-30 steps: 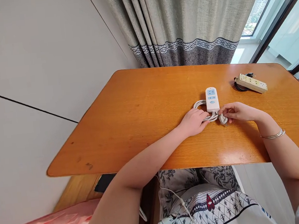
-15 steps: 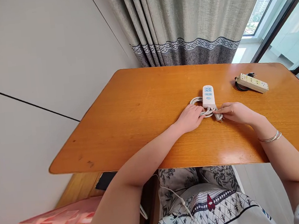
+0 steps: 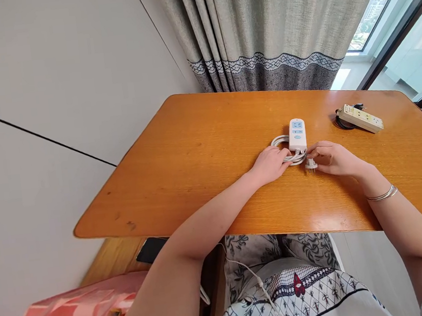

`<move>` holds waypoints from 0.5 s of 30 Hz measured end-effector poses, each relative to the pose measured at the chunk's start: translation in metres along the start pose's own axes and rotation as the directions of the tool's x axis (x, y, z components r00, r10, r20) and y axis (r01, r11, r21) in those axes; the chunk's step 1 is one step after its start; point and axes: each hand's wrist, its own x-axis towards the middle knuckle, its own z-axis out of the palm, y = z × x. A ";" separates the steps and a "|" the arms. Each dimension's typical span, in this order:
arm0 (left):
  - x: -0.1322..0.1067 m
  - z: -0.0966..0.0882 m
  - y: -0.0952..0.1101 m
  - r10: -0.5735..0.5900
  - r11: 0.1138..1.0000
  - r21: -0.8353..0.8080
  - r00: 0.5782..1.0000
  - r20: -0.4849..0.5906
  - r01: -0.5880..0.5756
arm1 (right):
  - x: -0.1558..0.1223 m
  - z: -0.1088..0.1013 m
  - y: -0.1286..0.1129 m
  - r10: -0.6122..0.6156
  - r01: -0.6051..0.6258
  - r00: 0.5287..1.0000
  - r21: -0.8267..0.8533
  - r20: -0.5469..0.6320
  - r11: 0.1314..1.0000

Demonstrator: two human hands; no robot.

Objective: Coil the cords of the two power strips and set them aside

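A white power strip [image 3: 297,141] with pale blue socket panels lies on the wooden table, its long side pointing away from me. Its white cord [image 3: 279,141] is coiled in loops at the strip's left and near end. My left hand [image 3: 271,164] has its fingers closed on the loops at the near left. Just right of the coil, my right hand [image 3: 334,158] grips the white plug [image 3: 311,164] between thumb and fingers. The plug's metal prongs point toward me.
A second, cream power strip [image 3: 362,118] with a black cord lies at the table's far right. The wooden table [image 3: 183,176] has rounded corners. A grey curtain [image 3: 268,26] hangs behind it, and a pink bag [image 3: 76,313] stands low at the left.
My right hand has turned the plug so its prongs face me more squarely, and its fingers have shifted round it. My left hand stays on the coil. The view has shifted slightly.
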 end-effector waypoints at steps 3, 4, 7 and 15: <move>0.001 0.001 0.001 -0.036 0.999 -0.016 0.999 0.005 0.036 | 0.000 0.001 -0.003 0.085 -0.082 0.996 0.089 -0.031 0.993; 0.001 0.001 0.001 -0.040 0.999 -0.019 0.999 0.004 0.040 | 0.000 0.002 -0.003 0.118 -0.114 0.993 0.104 -0.030 0.988; 0.002 0.002 0.001 -0.038 0.999 -0.029 0.999 -0.009 0.037 | 0.001 0.004 -0.005 0.151 -0.150 0.988 0.043 -0.039 0.988; 0.002 -0.008 -0.004 0.012 0.986 -0.166 1.000 0.008 -0.011 | 0.005 0.017 -0.006 0.009 -0.030 0.995 -0.214 -0.097 0.976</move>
